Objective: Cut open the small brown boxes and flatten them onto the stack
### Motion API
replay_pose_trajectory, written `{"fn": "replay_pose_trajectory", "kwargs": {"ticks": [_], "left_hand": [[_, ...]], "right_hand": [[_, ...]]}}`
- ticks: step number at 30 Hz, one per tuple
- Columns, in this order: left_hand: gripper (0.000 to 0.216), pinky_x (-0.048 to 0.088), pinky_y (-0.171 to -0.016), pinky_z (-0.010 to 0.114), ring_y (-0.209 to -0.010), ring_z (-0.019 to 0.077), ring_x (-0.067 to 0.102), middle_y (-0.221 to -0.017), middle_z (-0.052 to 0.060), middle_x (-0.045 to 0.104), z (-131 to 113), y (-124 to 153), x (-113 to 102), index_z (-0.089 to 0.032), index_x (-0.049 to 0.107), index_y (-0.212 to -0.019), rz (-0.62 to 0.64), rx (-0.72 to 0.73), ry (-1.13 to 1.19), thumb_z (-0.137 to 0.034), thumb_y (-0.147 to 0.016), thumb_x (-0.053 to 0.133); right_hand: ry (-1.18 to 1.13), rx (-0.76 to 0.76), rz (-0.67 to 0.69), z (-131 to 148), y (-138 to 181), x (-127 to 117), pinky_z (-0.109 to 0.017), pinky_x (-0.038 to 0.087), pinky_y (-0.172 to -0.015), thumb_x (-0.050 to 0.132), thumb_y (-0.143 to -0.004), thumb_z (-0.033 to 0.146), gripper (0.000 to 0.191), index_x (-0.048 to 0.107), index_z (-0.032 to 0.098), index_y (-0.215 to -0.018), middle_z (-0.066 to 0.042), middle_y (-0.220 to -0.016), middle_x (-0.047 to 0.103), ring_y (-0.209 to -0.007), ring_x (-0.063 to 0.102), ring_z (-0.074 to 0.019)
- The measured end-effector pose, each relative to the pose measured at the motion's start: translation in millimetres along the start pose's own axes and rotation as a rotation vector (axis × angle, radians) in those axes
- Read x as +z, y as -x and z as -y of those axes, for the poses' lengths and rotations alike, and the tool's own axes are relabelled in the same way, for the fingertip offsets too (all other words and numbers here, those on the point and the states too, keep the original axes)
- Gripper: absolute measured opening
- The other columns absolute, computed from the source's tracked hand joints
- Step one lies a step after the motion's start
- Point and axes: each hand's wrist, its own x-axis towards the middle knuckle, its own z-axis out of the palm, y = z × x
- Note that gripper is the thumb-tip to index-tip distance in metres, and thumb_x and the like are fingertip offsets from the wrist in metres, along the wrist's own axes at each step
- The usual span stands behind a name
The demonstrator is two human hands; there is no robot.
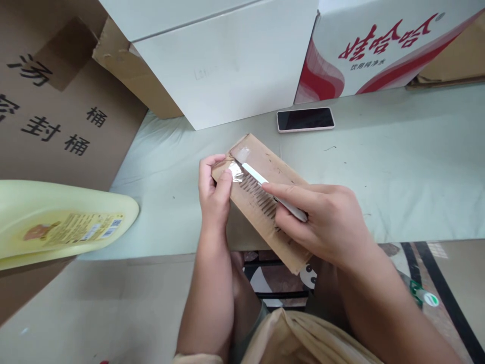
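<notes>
A small flat cardboard box [270, 167] is tilted in front of me, its near end reaching past the table's front edge. My left hand [216, 187] grips its left corner, with the thumb on top beside a shiny piece of clear tape [236, 172]. In my right hand [322, 217] is a slim white utility knife [254, 173], with the index finger stretched along it. The thin dark tip of the knife meets the box top beside the tape, near my left fingers. Dark printed stripes run along the box below the knife.
A phone [306, 119] lies on the pale green tablecloth [397, 167]. White boxes [231, 65] and a red-and-white carton [364, 55] line the back. A large brown carton [56, 116] and a yellow bottle [68, 217] stand at the left.
</notes>
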Motion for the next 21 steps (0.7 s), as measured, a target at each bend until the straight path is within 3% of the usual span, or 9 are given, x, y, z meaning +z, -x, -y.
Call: {"fn": "replay_pose_trajectory", "kwargs": {"ticks": [12, 21], "left_hand": [[0.051, 0.052, -0.08, 0.032, -0.089, 0.0197, 0.063, -0.102, 0.004, 0.065, 2.1, -0.3, -0.5, -0.025, 0.064, -0.112, -0.006, 0.029, -0.066, -0.067, -0.085, 0.075], [0.042, 0.052, -0.079, 0.031, -0.087, 0.0184, 0.062, -0.103, 0.003, 0.066, 3.7, -1.3, 0.4, -0.026, 0.064, -0.11, -0.022, 0.013, -0.03, -0.057, -0.085, 0.075]], "right_hand": [[-0.03, 0.043, 0.005, 0.1, 0.1, -0.8, -0.024, 0.038, -0.047, 0.057, -0.084, 0.017, 0.038, 0.086, 0.026, -0.108, 0.002, -0.06, 0.071, -0.043, 0.052, -0.0111], [-0.144, 0.088, -0.074, 1.7, 3.2, -5.5, -0.024, 0.036, -0.043, 0.057, -0.078, 0.013, 0.035, 0.085, 0.022, -0.097, 0.003, -0.055, 0.067, -0.037, 0.044, -0.009]]}}
